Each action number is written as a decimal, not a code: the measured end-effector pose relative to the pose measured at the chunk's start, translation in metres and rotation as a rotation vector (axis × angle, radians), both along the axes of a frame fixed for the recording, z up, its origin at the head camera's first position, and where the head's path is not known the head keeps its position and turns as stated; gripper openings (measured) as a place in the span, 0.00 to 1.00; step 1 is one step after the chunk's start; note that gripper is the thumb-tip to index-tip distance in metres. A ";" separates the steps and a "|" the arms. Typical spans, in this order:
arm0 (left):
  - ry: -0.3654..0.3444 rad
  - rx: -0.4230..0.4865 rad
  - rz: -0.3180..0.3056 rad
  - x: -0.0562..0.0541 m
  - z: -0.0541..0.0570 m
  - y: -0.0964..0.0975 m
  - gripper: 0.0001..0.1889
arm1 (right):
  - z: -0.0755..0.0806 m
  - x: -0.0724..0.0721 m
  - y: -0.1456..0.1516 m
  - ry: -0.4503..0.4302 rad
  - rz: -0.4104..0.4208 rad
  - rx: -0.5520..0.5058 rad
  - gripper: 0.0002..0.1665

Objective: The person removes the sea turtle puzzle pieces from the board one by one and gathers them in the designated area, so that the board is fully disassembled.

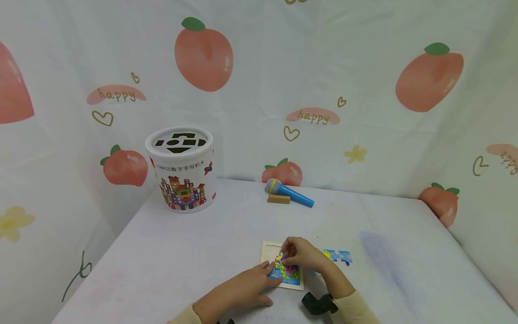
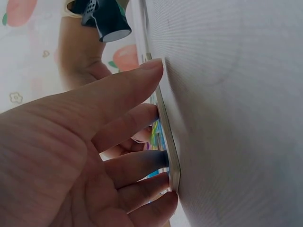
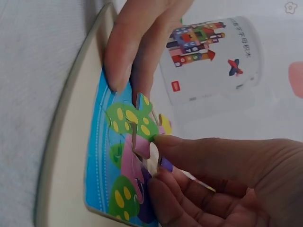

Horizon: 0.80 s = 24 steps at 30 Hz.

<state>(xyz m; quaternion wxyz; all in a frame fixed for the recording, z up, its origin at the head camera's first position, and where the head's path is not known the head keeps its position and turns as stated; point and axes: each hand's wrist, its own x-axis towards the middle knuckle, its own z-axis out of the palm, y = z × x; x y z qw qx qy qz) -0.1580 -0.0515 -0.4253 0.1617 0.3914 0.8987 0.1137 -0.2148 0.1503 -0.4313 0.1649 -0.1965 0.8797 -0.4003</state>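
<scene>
A jigsaw puzzle in a wooden tray (image 1: 266,252) lies on the table, with blue, green and pink pieces (image 3: 124,118) joined in its near part. My left hand (image 1: 252,285) rests on the tray's left side, fingers extended and fingertips (image 3: 118,78) touching the blue pieces. In the left wrist view its thumb (image 2: 151,68) lies by the tray edge (image 2: 169,137). My right hand (image 1: 305,254) pinches a purple-edged puzzle piece (image 3: 165,164) between thumb and finger over a gap among the joined pieces. The fingers hide most of that piece.
Loose puzzle pieces (image 1: 345,256) lie right of the tray, partly behind the right forearm. A white block bucket (image 1: 182,175) stands at the back left. At the back middle are a blue toy microphone (image 1: 297,196) and a wooden block (image 1: 278,199). A patterned cloth hangs behind.
</scene>
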 end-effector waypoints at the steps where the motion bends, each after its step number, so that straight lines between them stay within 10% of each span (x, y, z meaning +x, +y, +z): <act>1: -0.001 0.000 0.001 0.000 0.000 0.000 0.28 | 0.000 -0.001 0.001 -0.008 0.004 -0.014 0.11; 24: 0.018 -0.019 0.008 0.001 -0.001 0.002 0.28 | 0.002 0.004 0.049 -0.148 -0.108 -0.218 0.14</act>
